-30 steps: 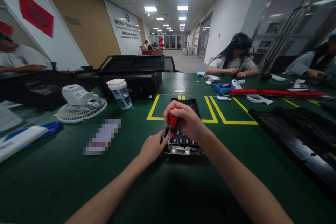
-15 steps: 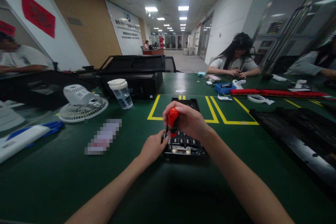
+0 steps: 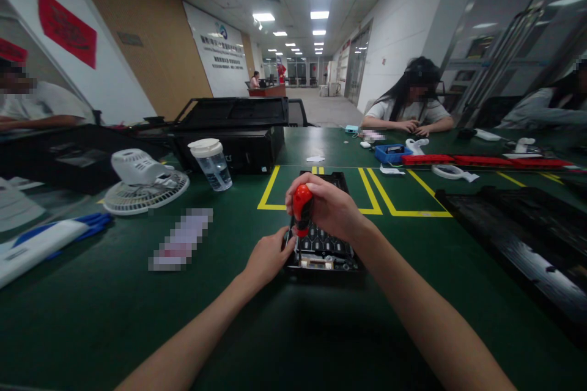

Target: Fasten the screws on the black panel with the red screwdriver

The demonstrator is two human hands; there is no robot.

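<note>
A black electronic unit (image 3: 323,253) with a grid top and a connector edge lies on the green table (image 3: 137,317) in front of me. My right hand (image 3: 329,208) is wrapped round the red handle of a screwdriver (image 3: 301,205), held upright over the unit's near left corner. My left hand (image 3: 267,258) presses against the unit's left side, fingers curled at its edge beside the screwdriver tip. The tip itself is hidden between my hands.
A white fan (image 3: 143,182) and a lidded plastic cup (image 3: 211,164) stand at left, a black computer case (image 3: 229,131) behind them. A black tray (image 3: 527,238) lies at right. Yellow floor-tape lines (image 3: 389,201) mark the table. Other people sit at the far right and left.
My right hand has shifted slightly on the red handle, as if turning it. The left hand and the unit stay in place.
</note>
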